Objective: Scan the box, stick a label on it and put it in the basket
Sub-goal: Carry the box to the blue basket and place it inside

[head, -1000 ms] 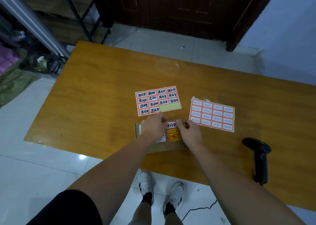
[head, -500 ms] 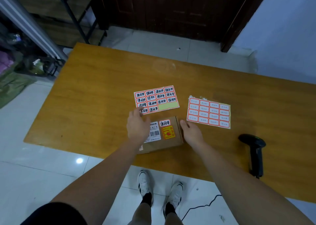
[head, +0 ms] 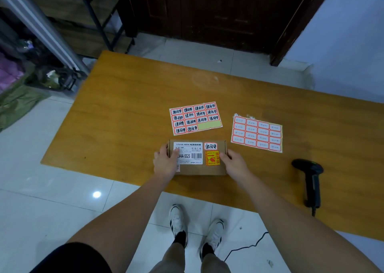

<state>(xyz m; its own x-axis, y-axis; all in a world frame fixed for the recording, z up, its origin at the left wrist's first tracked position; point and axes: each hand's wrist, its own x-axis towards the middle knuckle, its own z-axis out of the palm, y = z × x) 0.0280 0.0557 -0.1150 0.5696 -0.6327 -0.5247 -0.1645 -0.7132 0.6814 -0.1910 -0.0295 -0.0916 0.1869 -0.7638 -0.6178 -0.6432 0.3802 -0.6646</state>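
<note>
**Label on, basket still to come**

The bench [head: 124, 115] fills the middle of the view, its near edge at six o'clock toward the person's feet; no basket shows anywhere on it or on the floor around it, so where the box must go cannot be told.

The box [head: 199, 169] lies flat near that six o'clock edge, held at its two short ends; the left hand [head: 165, 163] clasps the nine o'clock end with the thumb laid on the white barcode sticker [head: 190, 153]; the right hand [head: 235, 164] clasps the three o'clock end, fingers reaching onto the top.

A written label [head: 210, 146] already sits at the box's top, toward one o'clock, above an orange sticker [head: 212, 158]; sticking looks done.

At twelve o'clock from the box lies the written sheet [head: 195, 118], with a bare patch where labels have been peeled; at two o'clock, well apart, a second sheet [head: 257, 134] looks full.

The scanner [head: 310, 179] rests at three o'clock, untouched; whether scanning is done cannot be seen, though I judge it likely.

What is left, by my judgement: lift the box and carry it to the basket.
</note>
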